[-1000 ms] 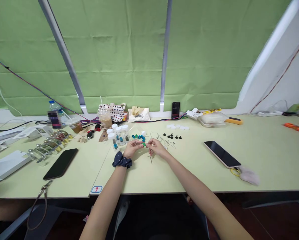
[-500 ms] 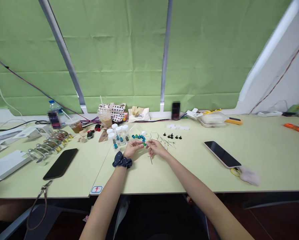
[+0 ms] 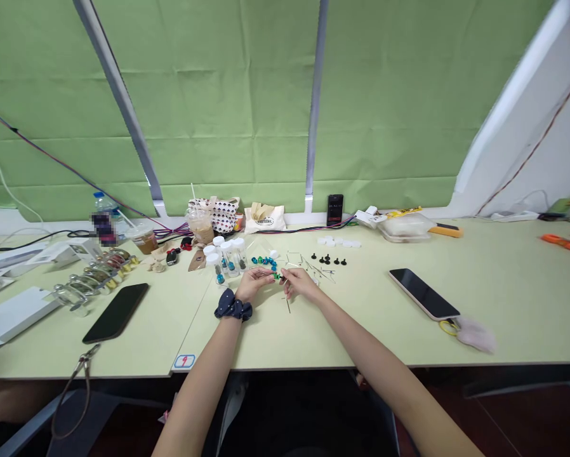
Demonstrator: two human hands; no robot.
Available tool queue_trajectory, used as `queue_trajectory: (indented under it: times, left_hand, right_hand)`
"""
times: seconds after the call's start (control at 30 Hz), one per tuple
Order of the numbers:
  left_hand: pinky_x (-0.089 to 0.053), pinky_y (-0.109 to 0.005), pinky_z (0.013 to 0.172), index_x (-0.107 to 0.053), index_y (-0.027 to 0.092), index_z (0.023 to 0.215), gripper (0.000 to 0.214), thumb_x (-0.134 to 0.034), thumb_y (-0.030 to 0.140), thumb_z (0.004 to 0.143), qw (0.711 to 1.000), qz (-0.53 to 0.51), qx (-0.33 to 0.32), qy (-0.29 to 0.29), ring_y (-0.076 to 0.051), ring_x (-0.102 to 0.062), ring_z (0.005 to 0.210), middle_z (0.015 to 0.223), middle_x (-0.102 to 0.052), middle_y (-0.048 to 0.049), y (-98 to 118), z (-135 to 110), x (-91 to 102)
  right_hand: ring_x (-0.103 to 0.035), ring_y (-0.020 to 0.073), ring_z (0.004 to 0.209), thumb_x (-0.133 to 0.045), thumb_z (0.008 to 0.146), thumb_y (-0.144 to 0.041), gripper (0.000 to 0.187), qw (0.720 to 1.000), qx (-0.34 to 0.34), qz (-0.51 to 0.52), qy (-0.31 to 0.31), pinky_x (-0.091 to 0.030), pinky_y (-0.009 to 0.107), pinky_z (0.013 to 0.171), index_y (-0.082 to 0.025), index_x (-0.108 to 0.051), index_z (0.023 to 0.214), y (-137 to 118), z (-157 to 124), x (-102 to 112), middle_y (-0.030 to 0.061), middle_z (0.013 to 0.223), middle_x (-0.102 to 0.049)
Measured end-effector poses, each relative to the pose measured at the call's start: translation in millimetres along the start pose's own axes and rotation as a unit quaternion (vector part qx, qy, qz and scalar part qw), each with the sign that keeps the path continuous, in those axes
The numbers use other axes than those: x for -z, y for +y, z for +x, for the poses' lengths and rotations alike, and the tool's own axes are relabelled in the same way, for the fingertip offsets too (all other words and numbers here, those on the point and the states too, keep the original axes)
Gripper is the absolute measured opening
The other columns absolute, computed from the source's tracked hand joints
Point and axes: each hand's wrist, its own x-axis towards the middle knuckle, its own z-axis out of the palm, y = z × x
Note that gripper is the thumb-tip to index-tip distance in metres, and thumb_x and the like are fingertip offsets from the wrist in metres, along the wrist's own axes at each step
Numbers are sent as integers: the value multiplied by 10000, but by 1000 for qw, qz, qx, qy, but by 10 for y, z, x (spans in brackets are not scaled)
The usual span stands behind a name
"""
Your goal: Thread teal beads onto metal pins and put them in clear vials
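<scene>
Head view: left hand (image 3: pixel 254 283) and right hand (image 3: pixel 300 284) pinch a green bead (image 3: pixel 277 276), tote bag (image 3: pixel 265 219) lettering unreadable.

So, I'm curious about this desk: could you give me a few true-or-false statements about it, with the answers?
The left hand has a navy polka-dot scrunchie on its wrist. True.
Both hands are wearing gloves. False: the left hand and the right hand are bare.
Blue beads lie loose beside clear vials with white caps. True.
The small black pieces lie to the left of the vials. False: they lie to the right.
The hands are at opposite ends of the desk. False: they are close together at a small green bead.
</scene>
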Motion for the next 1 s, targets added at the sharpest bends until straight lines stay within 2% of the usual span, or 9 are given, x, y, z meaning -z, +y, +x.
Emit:
queue_trajectory:
  times: [0.17,0.3,0.43,0.53,0.6,0.73,0.87,1.0]
  left_hand:
    - [-498,-333,741,-693,126,784,322,-825,252,519,1000,12,-5,8,-167,-634,705,762,-701,-62,-9,7,13]
    - [-497,-320,744,-689,121,792,310,-819,242,538,1000,21,-5,0,-152,-630,699,773,-702,-64,-28,16,29]
    - [-502,-332,752,-687,125,776,296,-820,244,539,1000,19,-15,6,-161,-633,721,797,-705,-69,-43,21,34]
    - [-505,-359,755,-689,122,769,309,-826,254,526,1000,20,-15,4,-177,-637,713,770,-703,-72,-47,23,34]
    - [-503,-369,763,-690,120,771,312,-827,251,524,1000,16,-16,4,-180,-638,710,758,-702,-72,-45,23,35]
    - [-494,-367,776,-689,123,770,297,-823,245,535,1000,14,-16,1,-178,-639,730,790,-707,-75,-36,20,37]
    - [-489,-342,758,-688,125,783,281,-813,234,556,1000,20,-16,-5,-161,-636,712,775,-705,-62,-27,16,30]
    - [-488,-332,755,-688,127,776,289,-819,241,544,1000,13,-16,2,-160,-636,724,787,-707,-62,-16,10,24]
  right_hand:
    - [-584,91,474,-681,693,-484,369,999,38,3,16,-548,261,376,-166,-516,782,-6,1,8,22,805,-585]
    - [-567,83,456,-575,750,-556,418,1000,8,-4,6,-540,250,363,-140,-531,728,-5,-1,8,43,775,-578]
    - [-576,85,471,-676,681,-506,394,999,41,-7,14,-547,248,372,-169,-518,811,-24,-16,-5,22,811,-581]
    - [-571,84,467,-609,725,-549,407,1000,14,-17,6,-542,231,378,-154,-512,743,-38,-22,-11,40,767,-589]
    - [-568,81,462,-580,743,-561,415,1000,3,-18,7,-540,227,378,-151,-523,762,-44,-24,-13,47,772,-596]
    - [-584,89,481,-671,684,-509,397,999,38,-20,15,-551,247,385,-172,-514,822,-40,-30,-15,18,818,-592]
    - [-577,89,451,-542,769,-567,418,1000,4,-26,4,-548,254,382,-149,-531,755,-15,-17,-12,29,741,-581]
    - [-587,85,468,-654,699,-517,394,999,39,-17,12,-549,254,377,-174,-518,839,7,-2,-10,20,841,-585]
